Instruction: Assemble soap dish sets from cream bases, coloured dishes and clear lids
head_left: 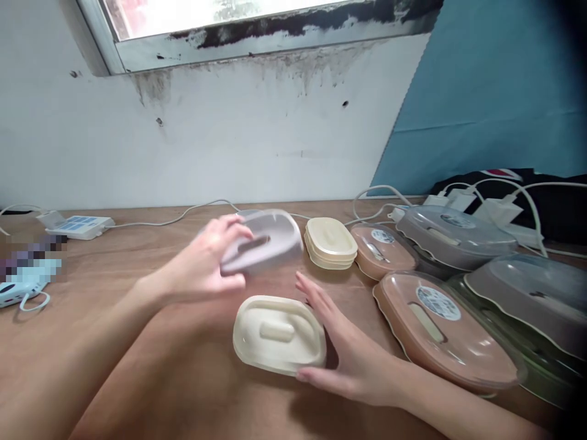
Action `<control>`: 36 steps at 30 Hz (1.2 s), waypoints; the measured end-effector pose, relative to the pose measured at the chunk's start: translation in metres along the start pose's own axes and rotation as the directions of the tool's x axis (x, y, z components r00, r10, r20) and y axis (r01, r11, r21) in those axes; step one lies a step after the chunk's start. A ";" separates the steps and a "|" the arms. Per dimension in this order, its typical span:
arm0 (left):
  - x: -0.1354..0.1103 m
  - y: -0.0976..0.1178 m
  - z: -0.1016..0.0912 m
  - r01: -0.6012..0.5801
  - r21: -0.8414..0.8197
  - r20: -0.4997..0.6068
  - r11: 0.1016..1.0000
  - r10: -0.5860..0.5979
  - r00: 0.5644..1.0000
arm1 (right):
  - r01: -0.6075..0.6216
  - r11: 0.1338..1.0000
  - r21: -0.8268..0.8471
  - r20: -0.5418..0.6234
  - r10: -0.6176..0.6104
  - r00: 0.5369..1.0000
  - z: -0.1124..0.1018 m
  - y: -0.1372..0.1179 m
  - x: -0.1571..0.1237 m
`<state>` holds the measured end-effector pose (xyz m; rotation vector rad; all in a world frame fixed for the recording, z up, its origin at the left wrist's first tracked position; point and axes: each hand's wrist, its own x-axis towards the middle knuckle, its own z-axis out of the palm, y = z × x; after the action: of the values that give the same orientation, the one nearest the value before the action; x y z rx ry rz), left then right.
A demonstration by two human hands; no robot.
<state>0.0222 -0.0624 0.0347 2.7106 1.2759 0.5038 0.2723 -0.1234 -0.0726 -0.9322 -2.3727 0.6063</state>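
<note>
A smooth cream dish [279,354], a rounded oblong with a raised bar in its middle, lies nearest on the wood-grained table [114,256]. The right hand [337,348] curves around the dish's right end, fingers spread wide, thumb tip at the rim; whether it presses there I cannot tell. Just beyond the dish, the left hand [220,260] has its fingers bent over a tilted, blurred grey lid [275,241] with a slot, gripping its left end. Right of the dish sits a large peach box [486,342] under a glossy clear cover, a cream strip showing mid-top. Beyond the dish to the right stand a neat stack of cream dishes [331,235] and a small peach box [389,247]. The broadest room for moving lies left of the dish, out toward a white power strip [85,227]. A white wall [220,140] rises behind.
</note>
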 end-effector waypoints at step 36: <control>0.063 -0.022 0.018 0.368 0.259 0.016 0.893 -0.385 0.923 | -0.131 0.663 -0.737 -0.199 -0.028 0.980 -0.014 -0.020 0.041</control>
<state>0.0491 0.0005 0.0285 2.5310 1.9035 0.2159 0.2452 -0.1039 -0.0385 -1.3166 -2.4139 -0.5146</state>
